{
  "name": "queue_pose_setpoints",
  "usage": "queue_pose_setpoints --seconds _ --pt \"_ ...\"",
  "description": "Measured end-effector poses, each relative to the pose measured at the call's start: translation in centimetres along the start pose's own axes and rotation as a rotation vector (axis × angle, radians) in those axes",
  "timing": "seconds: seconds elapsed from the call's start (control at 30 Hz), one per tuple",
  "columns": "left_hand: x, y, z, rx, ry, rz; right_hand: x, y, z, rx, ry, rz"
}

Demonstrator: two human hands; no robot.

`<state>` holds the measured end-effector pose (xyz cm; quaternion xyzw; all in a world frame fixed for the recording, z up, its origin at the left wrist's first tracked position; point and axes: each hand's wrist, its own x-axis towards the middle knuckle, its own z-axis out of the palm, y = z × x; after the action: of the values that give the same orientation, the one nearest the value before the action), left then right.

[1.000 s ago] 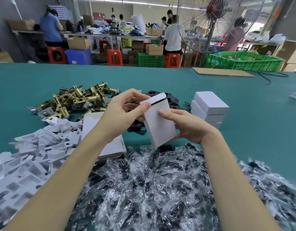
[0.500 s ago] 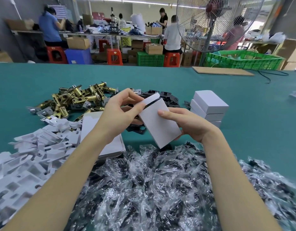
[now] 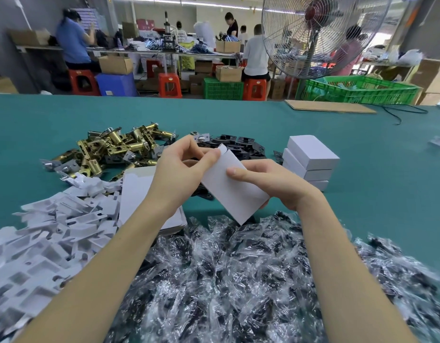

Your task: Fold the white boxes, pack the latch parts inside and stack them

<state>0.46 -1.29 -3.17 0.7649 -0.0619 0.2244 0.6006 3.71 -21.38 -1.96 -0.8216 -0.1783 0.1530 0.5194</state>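
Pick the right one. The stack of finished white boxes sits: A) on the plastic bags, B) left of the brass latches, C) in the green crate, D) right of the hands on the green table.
D: the stack of white boxes rests on the green table, right of the right hand.

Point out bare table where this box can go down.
Bare green table lies right of the white box stack, and beyond the brass latches. Crowded: the bagged parts in front, white inserts left.
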Motion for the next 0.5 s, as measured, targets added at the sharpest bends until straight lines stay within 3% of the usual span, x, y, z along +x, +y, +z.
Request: queue_pose_setpoints --seconds 0.33,0.5 --pt "-0.7 0.0 1.0 -0.027 0.058 0.069 0.3 -0.1 0.1 -0.015 0.066 -0.027" --pt "-1.0 -0.3 1.1 0.112 -0.103 0.135 0.4 0.1 0.0 0.043 0.142 -0.024"
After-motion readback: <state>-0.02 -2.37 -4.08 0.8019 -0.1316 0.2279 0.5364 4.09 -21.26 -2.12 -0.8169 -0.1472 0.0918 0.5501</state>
